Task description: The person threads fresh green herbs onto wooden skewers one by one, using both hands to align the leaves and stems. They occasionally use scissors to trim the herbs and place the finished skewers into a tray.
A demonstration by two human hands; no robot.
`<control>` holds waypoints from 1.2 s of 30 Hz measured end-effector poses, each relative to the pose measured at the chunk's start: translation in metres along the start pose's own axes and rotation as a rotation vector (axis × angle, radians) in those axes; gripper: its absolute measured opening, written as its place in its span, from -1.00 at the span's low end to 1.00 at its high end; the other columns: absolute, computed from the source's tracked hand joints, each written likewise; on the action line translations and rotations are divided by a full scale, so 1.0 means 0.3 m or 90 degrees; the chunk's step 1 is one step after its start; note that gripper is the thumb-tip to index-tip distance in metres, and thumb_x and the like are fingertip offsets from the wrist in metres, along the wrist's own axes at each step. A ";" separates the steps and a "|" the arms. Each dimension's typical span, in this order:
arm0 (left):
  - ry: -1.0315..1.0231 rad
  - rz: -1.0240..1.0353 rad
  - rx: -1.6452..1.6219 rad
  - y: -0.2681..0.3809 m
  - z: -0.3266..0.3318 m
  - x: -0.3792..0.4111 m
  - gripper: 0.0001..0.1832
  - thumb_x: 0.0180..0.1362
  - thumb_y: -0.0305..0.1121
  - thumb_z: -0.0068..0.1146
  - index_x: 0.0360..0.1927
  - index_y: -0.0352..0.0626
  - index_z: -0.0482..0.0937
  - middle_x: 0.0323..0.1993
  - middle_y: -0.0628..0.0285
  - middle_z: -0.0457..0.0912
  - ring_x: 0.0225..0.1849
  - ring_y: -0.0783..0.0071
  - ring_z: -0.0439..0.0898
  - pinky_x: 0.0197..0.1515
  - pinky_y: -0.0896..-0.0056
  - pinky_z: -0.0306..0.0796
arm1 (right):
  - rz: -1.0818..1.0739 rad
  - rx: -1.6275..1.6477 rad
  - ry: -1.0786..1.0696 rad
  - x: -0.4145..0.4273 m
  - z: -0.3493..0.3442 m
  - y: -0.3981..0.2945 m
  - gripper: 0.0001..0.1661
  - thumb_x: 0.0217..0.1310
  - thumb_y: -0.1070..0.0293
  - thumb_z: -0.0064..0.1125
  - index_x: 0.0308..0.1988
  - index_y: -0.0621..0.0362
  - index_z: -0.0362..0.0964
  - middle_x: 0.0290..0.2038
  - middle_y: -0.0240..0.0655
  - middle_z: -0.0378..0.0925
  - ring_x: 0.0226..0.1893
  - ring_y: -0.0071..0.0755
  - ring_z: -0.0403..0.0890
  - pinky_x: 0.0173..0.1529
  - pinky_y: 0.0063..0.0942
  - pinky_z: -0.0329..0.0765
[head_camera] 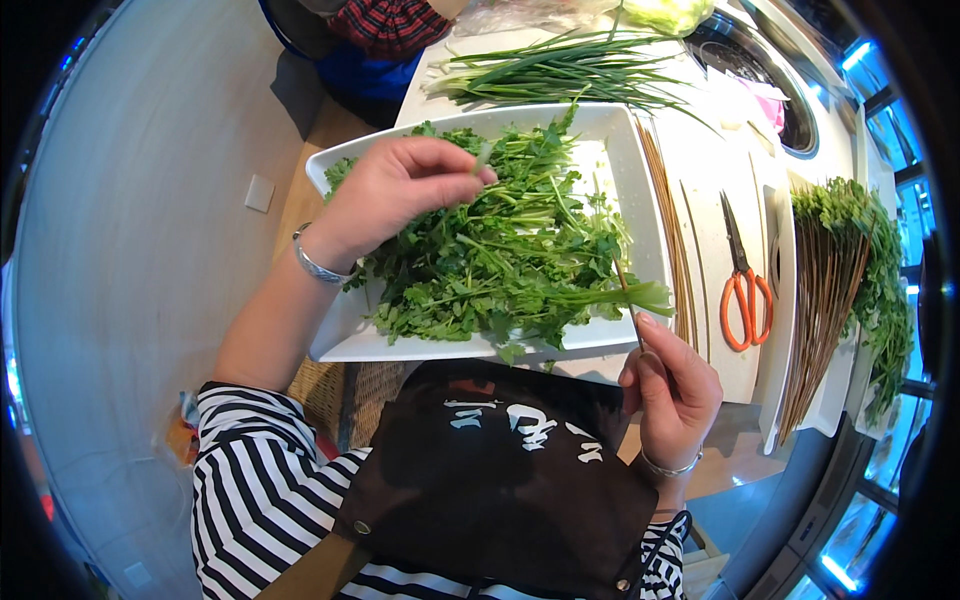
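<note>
My left hand [416, 176] is raised over a white tray [484, 348], pinching a small pale green stem piece [482, 159] between thumb and fingertips. Loose cilantro [487, 247] heaps across most of the tray under it. At the tray's near right corner, my right hand [671, 382] grips the lower end of a thin brown skewer [638, 330]. A bunch of cilantro stems [651, 297] is pierced near its cut ends by that skewer, its leaves trailing left over the tray.
Bare skewers [667, 217] lie along the tray's right side. Beyond them rest scissors with orange handles [746, 300]. Another white tray [778, 352] at right holds several skewers with greens [832, 247]. Garlic chives [562, 71] lie behind. Another person [375, 45] is at the far left.
</note>
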State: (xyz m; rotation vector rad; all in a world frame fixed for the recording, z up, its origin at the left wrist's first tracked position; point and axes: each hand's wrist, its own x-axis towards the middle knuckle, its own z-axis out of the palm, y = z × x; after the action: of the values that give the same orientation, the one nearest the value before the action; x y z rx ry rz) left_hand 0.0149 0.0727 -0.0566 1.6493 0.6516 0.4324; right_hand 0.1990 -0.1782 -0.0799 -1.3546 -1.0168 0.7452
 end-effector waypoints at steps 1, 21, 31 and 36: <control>0.030 0.019 0.010 0.008 -0.010 -0.007 -0.82 0.17 -0.41 0.14 -0.19 -0.26 0.62 -0.39 0.35 0.62 -0.41 0.75 0.47 -0.32 0.73 0.33 | -0.003 -0.002 -0.007 0.002 0.002 -0.003 -0.58 0.15 0.72 -0.05 0.01 0.27 0.47 -0.51 -0.35 0.45 -0.66 -0.68 0.37 -0.57 -0.74 0.27; 0.131 0.080 -0.445 0.079 0.000 -0.078 -0.66 0.25 -0.23 0.08 -0.04 -0.28 0.52 -0.46 0.37 0.44 -0.44 0.61 0.32 -0.47 0.69 0.23 | -0.036 0.029 -0.074 0.057 0.042 -0.066 -0.47 -0.02 0.78 -0.10 0.00 0.30 0.47 -0.59 -0.33 0.41 -0.62 -0.58 0.44 -0.52 -0.68 0.34; 0.037 0.144 -0.150 0.085 0.161 -0.128 -0.69 0.23 -0.27 0.10 -0.11 -0.32 0.59 -0.36 0.33 0.44 -0.38 0.65 0.38 -0.29 0.63 0.27 | -0.063 -0.006 -0.141 0.118 0.087 -0.068 -0.37 -0.09 0.82 -0.11 0.03 0.24 0.48 -0.59 -0.35 0.43 -0.60 -0.56 0.44 -0.49 -0.61 0.37; 0.017 0.156 -0.199 0.082 0.173 -0.134 -0.69 0.26 -0.27 0.05 -0.07 -0.30 0.57 -0.28 0.31 0.46 -0.30 0.64 0.42 -0.23 0.63 0.31 | -0.049 -0.014 -0.127 0.112 0.081 -0.062 -0.39 -0.06 0.81 -0.10 0.04 0.23 0.48 -0.59 -0.35 0.42 -0.62 -0.59 0.41 -0.50 -0.63 0.36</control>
State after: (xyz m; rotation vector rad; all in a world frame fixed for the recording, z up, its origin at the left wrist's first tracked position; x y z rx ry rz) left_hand 0.0200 0.0052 -0.0387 1.4286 0.3784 0.6986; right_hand 0.1884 -0.1398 -0.0582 -1.2701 -1.2316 0.8245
